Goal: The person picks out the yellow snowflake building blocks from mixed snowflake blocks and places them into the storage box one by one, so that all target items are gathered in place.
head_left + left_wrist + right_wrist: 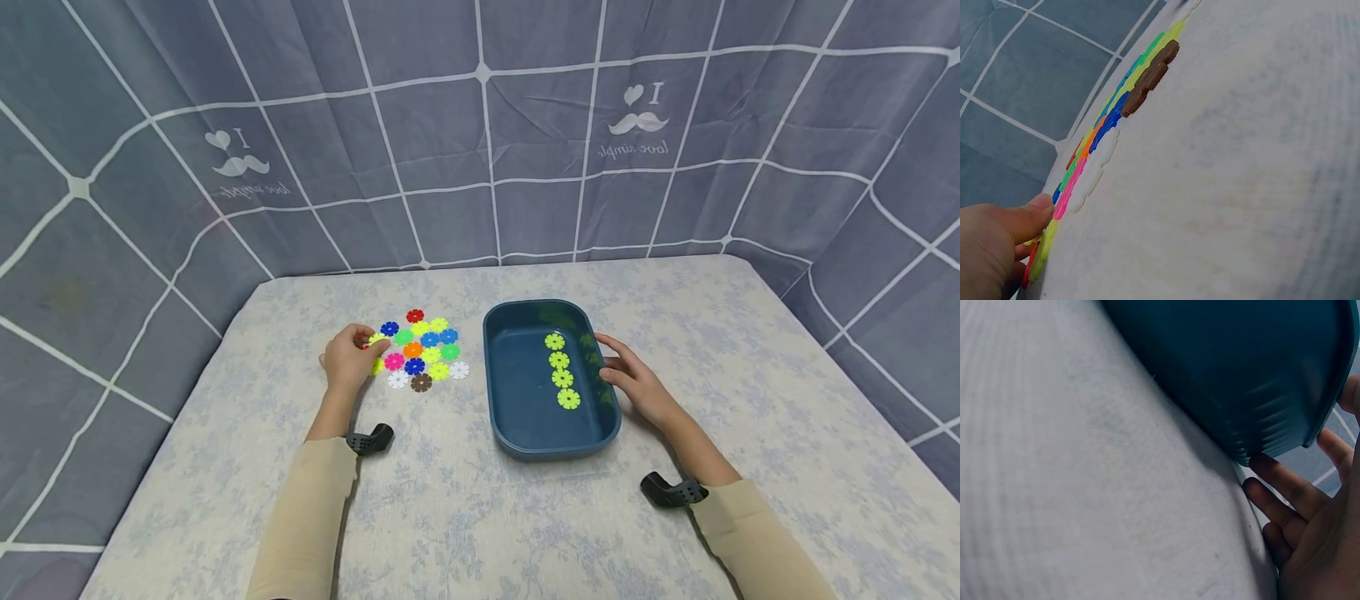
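My left hand (351, 358) is at the left edge of a cluster of colourful flower-shaped plastic discs. Its thumb and fingers pinch a yellow disc (377, 339), mostly hidden by the hand in the left wrist view. Close by lie a pink disc (393, 361), a white disc (1094, 172) and a brown disc (1150, 78). My right hand (637, 383) holds the right side of a dark blue plastic bin (517, 442), thumb over the rim and other fingers along the outer wall. Inside the bin, several yellow-green discs (562, 378) lie in a row.
A pale patterned cloth covers the table (450, 525). The bin stands right of the disc cluster, with a strip of table between them. Grey-blue curtains (435, 150) with white lines hang behind and at both sides. A black band (371, 439) circles each wrist.
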{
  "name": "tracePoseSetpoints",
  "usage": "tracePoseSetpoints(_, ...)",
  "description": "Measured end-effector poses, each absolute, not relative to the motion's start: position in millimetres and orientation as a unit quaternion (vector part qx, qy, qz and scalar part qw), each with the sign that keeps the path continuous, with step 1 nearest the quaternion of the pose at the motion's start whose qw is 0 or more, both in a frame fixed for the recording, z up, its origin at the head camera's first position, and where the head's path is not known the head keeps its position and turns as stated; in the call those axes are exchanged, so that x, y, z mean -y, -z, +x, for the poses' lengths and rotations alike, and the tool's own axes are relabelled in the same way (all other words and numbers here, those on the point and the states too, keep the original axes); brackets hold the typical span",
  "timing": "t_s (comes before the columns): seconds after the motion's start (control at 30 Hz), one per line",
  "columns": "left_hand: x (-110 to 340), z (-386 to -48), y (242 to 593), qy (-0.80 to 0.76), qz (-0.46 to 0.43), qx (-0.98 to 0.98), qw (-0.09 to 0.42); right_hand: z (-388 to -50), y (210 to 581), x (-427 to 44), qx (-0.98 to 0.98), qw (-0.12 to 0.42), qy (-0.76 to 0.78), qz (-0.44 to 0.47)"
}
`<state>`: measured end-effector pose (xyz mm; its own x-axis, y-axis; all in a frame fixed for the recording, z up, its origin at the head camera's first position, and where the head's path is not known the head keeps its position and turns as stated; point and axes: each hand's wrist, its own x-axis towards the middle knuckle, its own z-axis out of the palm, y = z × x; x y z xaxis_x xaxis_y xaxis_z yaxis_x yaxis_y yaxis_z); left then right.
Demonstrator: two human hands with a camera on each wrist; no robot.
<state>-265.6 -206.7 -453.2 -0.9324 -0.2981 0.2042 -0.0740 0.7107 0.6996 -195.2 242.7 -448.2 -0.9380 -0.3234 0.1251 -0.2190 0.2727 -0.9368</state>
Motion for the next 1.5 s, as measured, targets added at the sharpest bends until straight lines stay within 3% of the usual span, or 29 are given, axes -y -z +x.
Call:
tracePoseSetpoints(0.37, 206, -270, 459, 0.397, 0.138, 0.887, 0.191, -195, 448, -243, -0.795, 0.042, 0.579, -0.174)
tracePoseSetpoints(0.93, 207, -267, 449, 0.460, 0.168, 0.850, 0.193, -196, 450, -243, -0.797, 0.041, 0.577, -0.172)
tracePoseSetpoints(1.5, 200, -258, 425, 0.484, 0.157, 0.847, 0.158, -196, 450, -243, -0.796, 0.038, 0.578, -0.178)
